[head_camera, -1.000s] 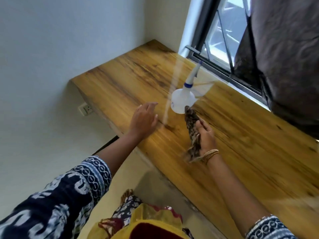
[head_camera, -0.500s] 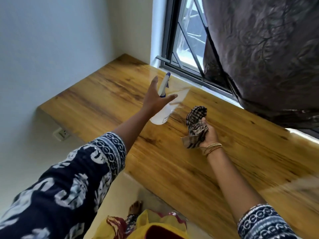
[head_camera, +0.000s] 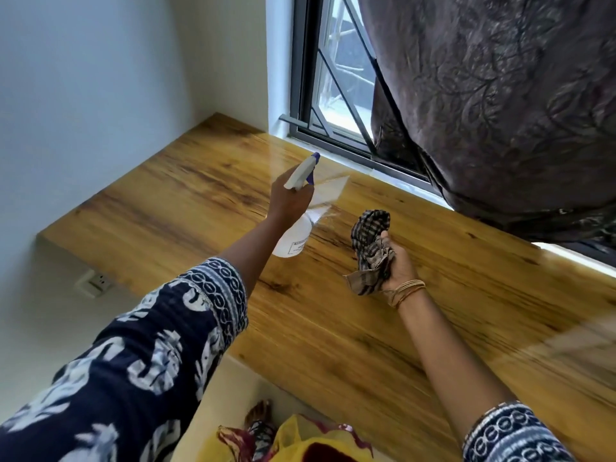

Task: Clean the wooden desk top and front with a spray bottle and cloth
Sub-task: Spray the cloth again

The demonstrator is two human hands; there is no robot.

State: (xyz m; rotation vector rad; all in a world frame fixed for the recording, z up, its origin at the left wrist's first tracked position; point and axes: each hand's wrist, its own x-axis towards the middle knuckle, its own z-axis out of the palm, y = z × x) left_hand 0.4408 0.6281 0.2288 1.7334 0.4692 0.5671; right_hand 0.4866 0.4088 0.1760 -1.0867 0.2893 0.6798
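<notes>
A white spray bottle [head_camera: 295, 240] with a blue-tipped nozzle is held above the wooden desk top [head_camera: 186, 208]. My left hand [head_camera: 288, 198] grips its neck, and the nozzle points toward the far left corner. My right hand [head_camera: 398, 265] holds a crumpled checked cloth [head_camera: 370, 241] just over the desk, to the right of the bottle. The bottle's trigger is hidden behind my left hand.
A window with a dark frame [head_camera: 333, 131] runs along the desk's far edge. A dark patterned curtain [head_camera: 500, 95] hangs over its right part and reaches the desk. White walls meet at the left corner, and a wall socket [head_camera: 96, 283] sits below the desk's left end.
My left hand reached the standing bottle, closed round its neck and lifted it off the desk. The right hand kept the cloth and shifted slightly right. The view turned toward the window.
</notes>
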